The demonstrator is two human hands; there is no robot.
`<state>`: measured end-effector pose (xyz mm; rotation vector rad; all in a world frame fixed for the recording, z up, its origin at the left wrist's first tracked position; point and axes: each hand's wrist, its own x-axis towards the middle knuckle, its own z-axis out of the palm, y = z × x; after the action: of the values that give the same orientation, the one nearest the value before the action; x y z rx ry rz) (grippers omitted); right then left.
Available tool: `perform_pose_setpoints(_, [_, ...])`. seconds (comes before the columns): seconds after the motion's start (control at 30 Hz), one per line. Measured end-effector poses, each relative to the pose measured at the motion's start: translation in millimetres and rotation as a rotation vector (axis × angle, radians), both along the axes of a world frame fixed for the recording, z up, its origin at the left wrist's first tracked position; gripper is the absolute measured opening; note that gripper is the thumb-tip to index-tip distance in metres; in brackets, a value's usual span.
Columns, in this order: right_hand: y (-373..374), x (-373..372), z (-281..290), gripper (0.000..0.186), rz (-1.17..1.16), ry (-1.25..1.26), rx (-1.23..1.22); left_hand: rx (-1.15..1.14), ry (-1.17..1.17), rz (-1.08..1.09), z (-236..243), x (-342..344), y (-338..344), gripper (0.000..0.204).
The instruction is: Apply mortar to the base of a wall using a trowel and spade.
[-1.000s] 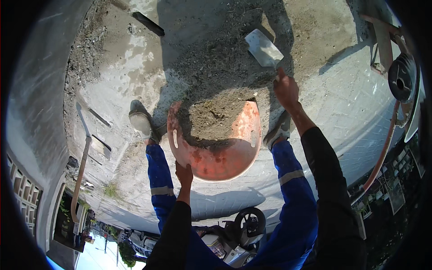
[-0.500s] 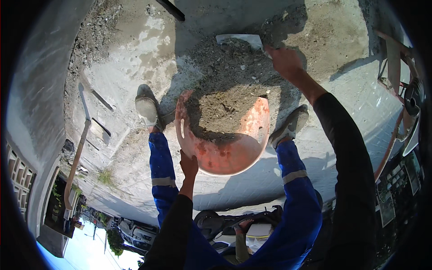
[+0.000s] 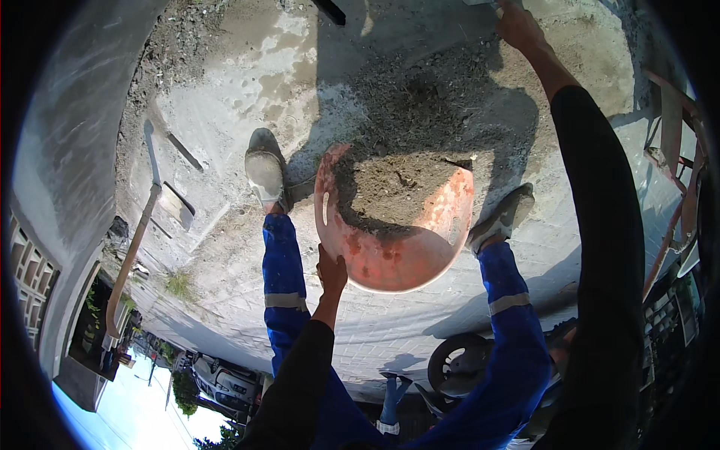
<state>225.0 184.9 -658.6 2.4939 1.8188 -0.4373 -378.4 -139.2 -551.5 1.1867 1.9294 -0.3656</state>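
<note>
My left hand [image 3: 331, 271] grips the near rim of a worn orange basin [image 3: 390, 259] that is tilted between my feet and holds a grey sandy mix [image 3: 397, 187]. My right hand [image 3: 518, 27] is stretched far out to the top edge of the view, over the heap of the same mix [image 3: 442, 97] on the concrete. It is closed on a trowel [image 3: 480, 3], of which only a sliver of grey blade shows. My shoes [image 3: 266, 172] stand on either side of the basin.
A long-handled shovel [image 3: 135, 247] lies on the concrete at the left, beside a flat board [image 3: 176, 206]. A dark tool handle [image 3: 330, 10] lies at the top. A wheel [image 3: 457, 364] and a reddish metal frame [image 3: 675, 225] stand behind and right of me.
My right hand has carried the trowel away from the basin, across the heap and up to the top edge of the view. The left hand stays on the basin rim.
</note>
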Motion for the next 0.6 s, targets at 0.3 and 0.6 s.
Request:
perform_pose_setpoints(0.3, [-160.1,-189.2,46.9,0.049,0.161,0.228,-0.374,0.004,0.093,-0.05,9.1,-29.6,6.8,0.072])
perform_pose_setpoints(0.6, [-256.8,-200.0,66.5,0.037,-0.089,0.226,-0.223,0.005,0.017,-0.072,10.0,-35.7,-1.0,0.074])
